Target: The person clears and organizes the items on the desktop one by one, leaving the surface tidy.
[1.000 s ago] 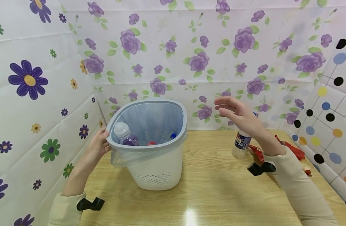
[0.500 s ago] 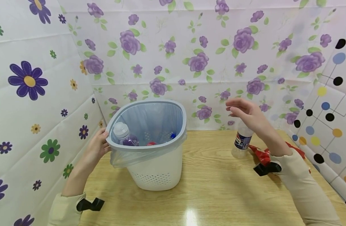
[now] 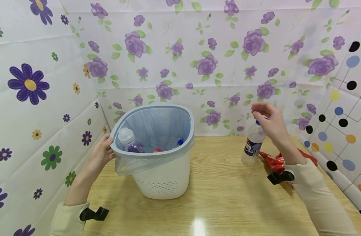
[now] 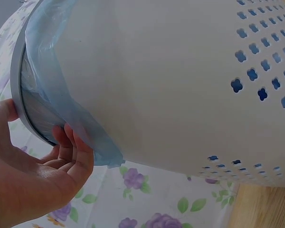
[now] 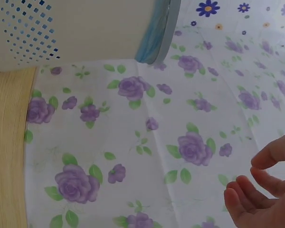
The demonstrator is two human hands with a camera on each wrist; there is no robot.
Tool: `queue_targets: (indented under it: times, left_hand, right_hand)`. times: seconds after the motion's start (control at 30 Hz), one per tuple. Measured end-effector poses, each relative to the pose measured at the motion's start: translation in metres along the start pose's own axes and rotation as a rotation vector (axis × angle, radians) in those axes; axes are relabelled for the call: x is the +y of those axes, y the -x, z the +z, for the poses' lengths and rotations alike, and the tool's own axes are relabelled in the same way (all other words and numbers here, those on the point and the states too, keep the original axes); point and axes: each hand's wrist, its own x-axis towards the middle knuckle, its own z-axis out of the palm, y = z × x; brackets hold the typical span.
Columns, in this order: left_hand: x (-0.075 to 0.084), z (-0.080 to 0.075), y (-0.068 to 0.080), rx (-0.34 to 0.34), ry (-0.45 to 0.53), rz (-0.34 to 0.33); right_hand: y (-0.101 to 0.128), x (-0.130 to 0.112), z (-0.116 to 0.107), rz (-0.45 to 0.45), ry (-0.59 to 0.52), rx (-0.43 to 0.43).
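Clear plastic, the upright bottle is seen on the table at about seven o'clock just below the released right hand, the nearer one; the bin rim is gripped by the left hand.

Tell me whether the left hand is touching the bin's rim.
Touching. The left wrist view shows the left hand with its thumb over the gray rim of the bin and fingers curled under it against the blue liner.
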Motion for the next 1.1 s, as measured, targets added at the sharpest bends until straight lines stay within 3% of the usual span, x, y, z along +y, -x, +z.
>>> queue_targets:
  times: [0.2,0.4,0.53,0.87,1.1]
  left_hand:
    - [0.001,0.0,-0.001,0.004,0.011,-0.009]
    - [0.0,0.0,0.0,0.003,0.003,0.004]
    - [0.0,0.0,0.0,0.002,-0.001,0.009]
    - [0.0,0.0,0.001,0.0,-0.007,0.01]
    - [0.0,0.0,0.0,-0.001,-0.004,0.007]
  right_hand:
    - [-0.001,0.01,0.003,-0.048,-0.102,0.171]
    - [-0.003,0.02,0.001,-0.023,-0.023,0.246]
    - [-0.004,0.027,-0.001,0.034,0.031,0.247]
    - [-0.007,0.043,-0.002,0.101,0.045,0.211]
    - [-0.007,0.058,-0.005,0.154,0.067,0.11]
